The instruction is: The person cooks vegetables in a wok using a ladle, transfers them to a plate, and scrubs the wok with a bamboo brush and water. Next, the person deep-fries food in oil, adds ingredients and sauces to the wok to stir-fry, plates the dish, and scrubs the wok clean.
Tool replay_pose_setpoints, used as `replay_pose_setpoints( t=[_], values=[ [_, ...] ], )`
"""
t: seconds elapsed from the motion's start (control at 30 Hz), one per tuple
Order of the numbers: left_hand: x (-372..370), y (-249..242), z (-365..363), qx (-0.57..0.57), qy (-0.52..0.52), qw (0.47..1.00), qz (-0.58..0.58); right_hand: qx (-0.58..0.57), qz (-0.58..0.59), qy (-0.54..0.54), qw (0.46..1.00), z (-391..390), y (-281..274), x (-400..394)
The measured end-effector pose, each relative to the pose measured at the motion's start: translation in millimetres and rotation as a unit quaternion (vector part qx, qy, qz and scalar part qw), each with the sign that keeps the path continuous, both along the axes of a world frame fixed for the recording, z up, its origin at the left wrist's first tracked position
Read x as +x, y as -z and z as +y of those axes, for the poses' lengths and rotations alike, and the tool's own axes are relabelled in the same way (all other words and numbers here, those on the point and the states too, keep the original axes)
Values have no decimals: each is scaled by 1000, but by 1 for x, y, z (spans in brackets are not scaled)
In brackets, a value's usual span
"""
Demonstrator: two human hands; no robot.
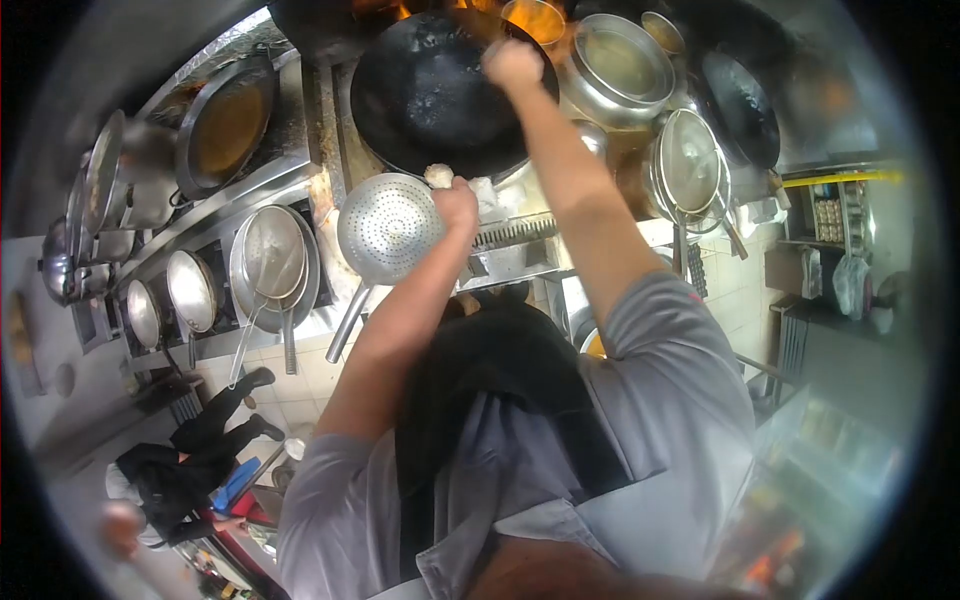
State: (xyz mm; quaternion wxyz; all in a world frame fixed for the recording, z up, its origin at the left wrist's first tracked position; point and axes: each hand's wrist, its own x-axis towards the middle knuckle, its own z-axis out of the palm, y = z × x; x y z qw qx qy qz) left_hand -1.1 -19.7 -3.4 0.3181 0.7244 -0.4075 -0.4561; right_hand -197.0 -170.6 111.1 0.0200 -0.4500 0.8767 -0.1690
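Note:
A large black wok (435, 90) sits over the stove, with flames behind its rim. My left hand (458, 205) is closed at the wok's near edge, on a whitish cloth (438, 176) bunched by the wok's handle side. Over the wok's right side, my right hand (514, 66) is closed like a fist; whatever it may hold is too dark and blurred to name. Just left of my left hand lies a round perforated strainer (390, 230), its handle pointing down toward me.
Pots (622, 62) and strainers (690, 160) stand right of the wok. A pan with brown liquid (228, 125), sieves (274, 252) and smaller pans (192, 290) are at left. A person in dark clothes (185, 480) is at lower left.

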Motion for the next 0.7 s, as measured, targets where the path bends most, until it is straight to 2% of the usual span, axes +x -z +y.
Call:
replay_pose_setpoints(
  t=[0.03, 0.07, 0.1, 0.13, 0.17, 0.2, 0.23, 0.27, 0.3, 0.33, 0.37, 0.4, 0.43, 0.5, 0.53, 0.57, 0.6, 0.63, 0.67, 0.7],
  values=[
    [-2, 5, -1, -1, -10, 1000, -16, 62, -35, -34, 997, 3, 23, 27],
    [-1, 12, 1, 0, -8, 1000, -16, 115, -51, -210, 970, 16, 32, 53],
    [1, 17, 2, 0, -10, 1000, 10, 48, -70, -394, 915, 17, 76, 67],
    [1, 18, -1, -4, -12, 999, 38, 151, -290, -337, 883, 65, -1, 93],
    [0, 8, -5, -8, -11, 999, 39, 190, -261, -374, 870, 79, -24, 91],
    [2, -9, 0, 13, 10, 999, 49, 194, -259, -432, 842, 87, -22, 63],
    [6, -19, 7, 37, 31, 997, 56, 293, -335, -384, 809, 95, -51, 33],
    [7, -20, 15, 40, 32, 997, 51, 325, -276, -327, 843, 95, -63, 2],
    [3, -24, 13, 45, 19, 998, 40, 277, -93, -269, 918, 65, -26, -46],
    [-2, -27, 10, 48, 6, 998, 29, 239, 68, -167, 954, 35, 10, -93],
    [-2, -28, 12, 48, 12, 997, 60, 104, 67, -91, 988, 26, -14, -95],
    [-4, -27, 11, 41, 9, 997, 59, -34, 62, -13, 997, 15, -24, -91],
    [-6, -27, 12, 39, 2, 998, 56, -41, 59, -15, 997, 10, -28, -78],
    [-7, -13, 9, 60, -5, 998, 37, -161, 8, 12, 987, 1, -33, -47],
    [-7, -8, 8, 56, -5, 998, 35, -27, -50, 12, 998, -16, -20, -30],
    [-4, -4, 8, 48, 7, 997, 58, 34, -43, -23, 998, -7, -9, -1],
    [-3, 0, 8, 40, 20, 996, 82, 80, -73, -81, 991, -14, 33, 21],
    [0, 9, 8, 38, 21, 996, 80, 139, -31, -266, 953, 12, 24, 49],
    [3, 16, 3, 46, 27, 991, 123, 54, -60, -414, 907, 20, 64, 68],
    [7, 19, 0, 55, 32, 984, 164, 79, -100, -440, 889, 49, 49, 78]
  ],
)
